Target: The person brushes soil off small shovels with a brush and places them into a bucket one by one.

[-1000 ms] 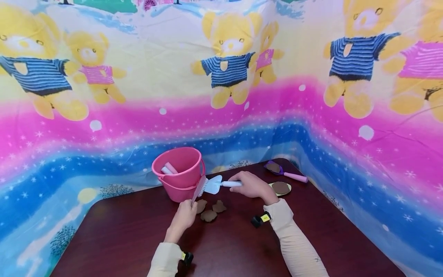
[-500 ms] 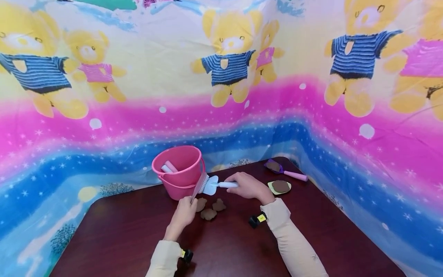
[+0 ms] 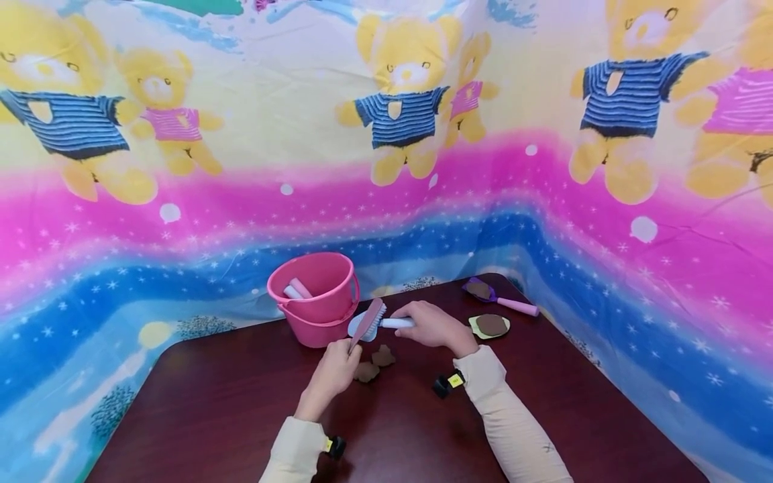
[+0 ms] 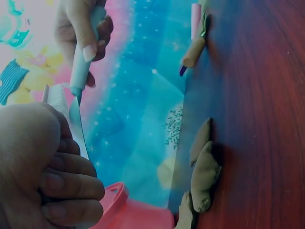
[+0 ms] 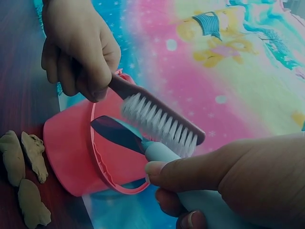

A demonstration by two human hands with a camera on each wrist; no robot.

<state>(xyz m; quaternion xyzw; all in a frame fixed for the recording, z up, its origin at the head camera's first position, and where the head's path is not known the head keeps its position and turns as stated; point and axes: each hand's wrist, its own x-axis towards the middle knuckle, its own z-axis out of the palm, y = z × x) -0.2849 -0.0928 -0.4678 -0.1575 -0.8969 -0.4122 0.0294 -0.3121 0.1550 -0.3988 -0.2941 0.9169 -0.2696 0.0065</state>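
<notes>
In the head view my left hand grips the thin handle of a scrubbing brush, dusky pink with white bristles. My right hand holds a small toy shovel by its pale handle, its light blue blade pointing left. The brush crosses in front of the blade. Seen from the right wrist, the bristles lie along the shovel where blade meets handle, and both tools are held above the table. Below them lie lumpy brown clay-like pieces, several of which show in the right wrist view.
A pink bucket with pale rolled or handle-like ends inside stands just behind the tools. Farther right are a purple scoop with a brown lump in it and a yellow-green mould filled with brown. A patterned curtain borders the dark table.
The brush and left hand have moved right, from the shovel blade's tip toward its handle. My right hand has shifted slightly left with the shovel.
</notes>
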